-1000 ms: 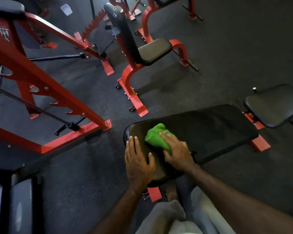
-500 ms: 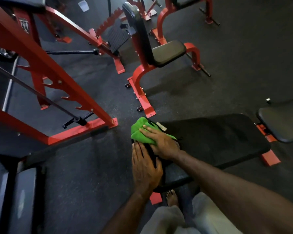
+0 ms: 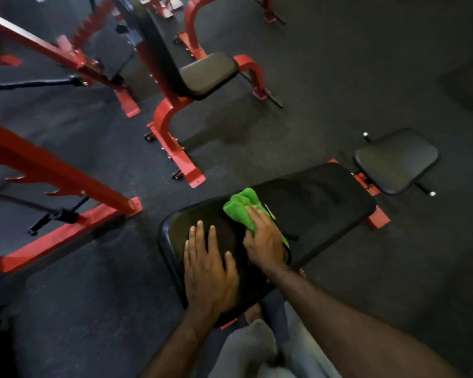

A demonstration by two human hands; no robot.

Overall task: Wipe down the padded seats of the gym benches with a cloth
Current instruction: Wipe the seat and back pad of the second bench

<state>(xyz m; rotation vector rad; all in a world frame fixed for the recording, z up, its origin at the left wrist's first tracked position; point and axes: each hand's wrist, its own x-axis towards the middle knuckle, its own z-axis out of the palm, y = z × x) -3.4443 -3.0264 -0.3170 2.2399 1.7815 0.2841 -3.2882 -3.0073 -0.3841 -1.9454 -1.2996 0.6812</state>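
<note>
Bench pad (image 3: 311, 211), long and black, lies across the near centre of the head view, with the green cloth (image 3: 242, 207) bunched on its left half. Wiping looks under way here; nothing shows how much of this pad is done. The small seat (image 3: 395, 160) to the right and the far seat (image 3: 208, 73) on the red upright bench look not yet wiped. The right hand (image 3: 264, 241) presses down on the cloth, fingers bent over it. The left hand (image 3: 206, 268) lies flat on the pad's near-left end, fingers straight and spread, holding nothing, apparently bracing.
</note>
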